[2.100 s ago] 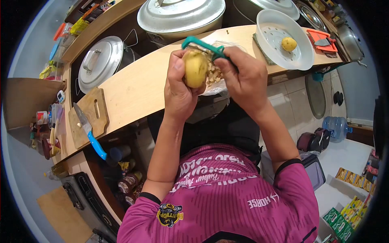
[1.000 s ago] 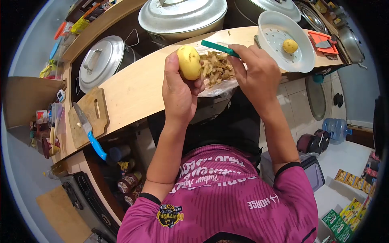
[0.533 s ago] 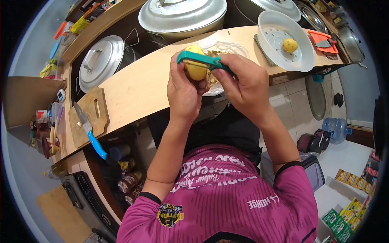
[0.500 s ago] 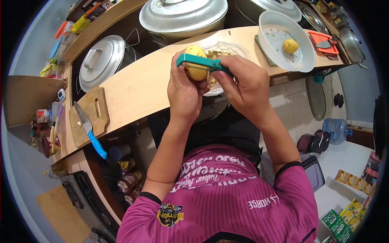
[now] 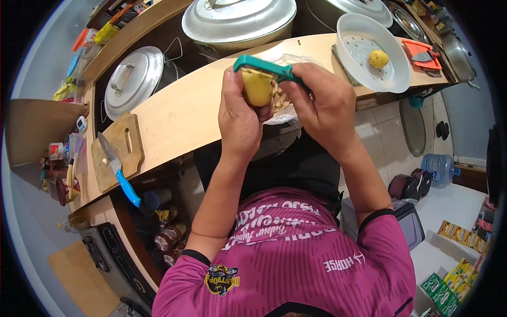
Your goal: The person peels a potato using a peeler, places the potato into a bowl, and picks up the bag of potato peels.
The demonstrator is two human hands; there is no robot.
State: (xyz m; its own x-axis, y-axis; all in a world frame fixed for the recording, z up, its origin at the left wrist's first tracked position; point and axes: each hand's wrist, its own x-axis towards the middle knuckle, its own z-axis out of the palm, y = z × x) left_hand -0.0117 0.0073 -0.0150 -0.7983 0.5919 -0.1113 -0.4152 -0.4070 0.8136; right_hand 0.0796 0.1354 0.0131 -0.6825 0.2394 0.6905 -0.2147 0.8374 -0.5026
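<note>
My left hand (image 5: 241, 113) is wrapped round a yellow potato (image 5: 258, 90), which it holds up above the wooden counter. In my right hand (image 5: 325, 95) is a green peeler (image 5: 262, 66), its head lying across the upper part of the potato. Behind and between the hands, peelings (image 5: 281, 99) lie on a clear plastic bag (image 5: 285, 117), partly hidden by the hands. One more potato (image 5: 378, 58) sits in a white perforated bowl (image 5: 349, 39) to the right.
At the left, a blue-handled knife (image 5: 125, 185) rests on a wooden cutting board (image 5: 133, 138). Lidded metal pots (image 5: 240, 24) stand behind the counter (image 5: 185, 113). An orange slicer (image 5: 425, 62) lies right of the bowl.
The peeler has moved up the potato, from across its middle to near its top. Earlier it was lifted away from the potato. My left hand has kept its hold.
</note>
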